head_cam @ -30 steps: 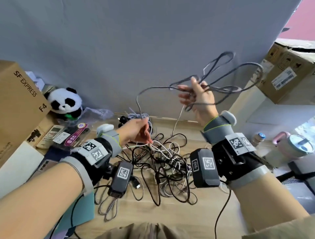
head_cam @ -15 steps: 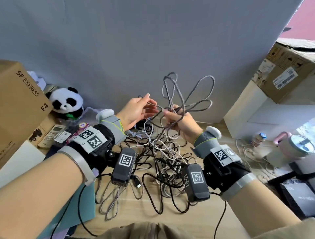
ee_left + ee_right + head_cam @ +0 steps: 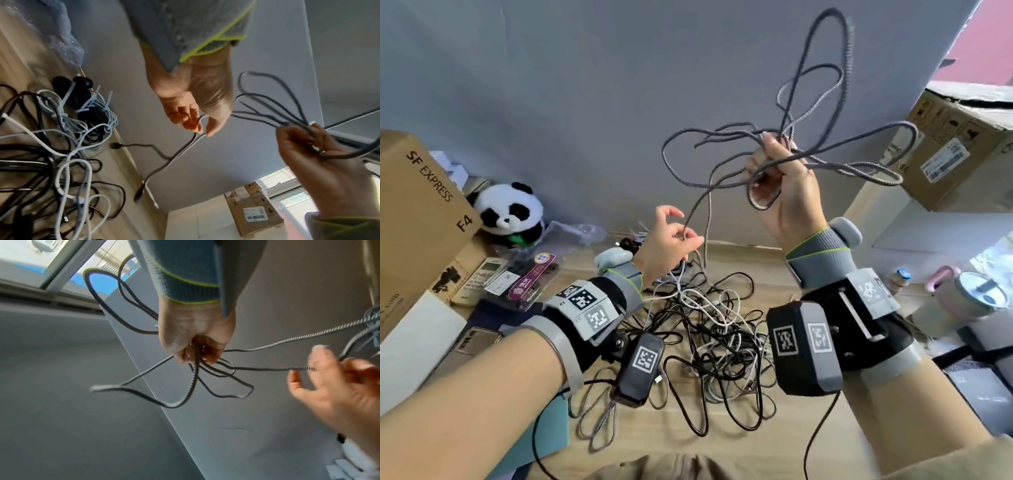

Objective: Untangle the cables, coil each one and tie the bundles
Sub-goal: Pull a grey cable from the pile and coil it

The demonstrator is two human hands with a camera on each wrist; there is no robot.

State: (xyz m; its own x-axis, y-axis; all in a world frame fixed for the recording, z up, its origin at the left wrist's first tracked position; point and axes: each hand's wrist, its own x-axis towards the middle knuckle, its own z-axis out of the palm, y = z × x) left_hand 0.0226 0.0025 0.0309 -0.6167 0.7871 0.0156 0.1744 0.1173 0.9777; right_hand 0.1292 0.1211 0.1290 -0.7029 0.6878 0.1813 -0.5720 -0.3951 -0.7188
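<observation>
Cable tangle fills desk centre; boxes flank sides

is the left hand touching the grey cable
Touching. The left wrist view shows the left hand pinching the grey cable between thumb and fingertips; the head view agrees.

Soft, even daylight fills all three views, brightest at the overexposed window in the right wrist view, with only faint shadows on the wooden table, strong wide-angle bending toward the edges, and motion blur smearing the left hand.
</observation>
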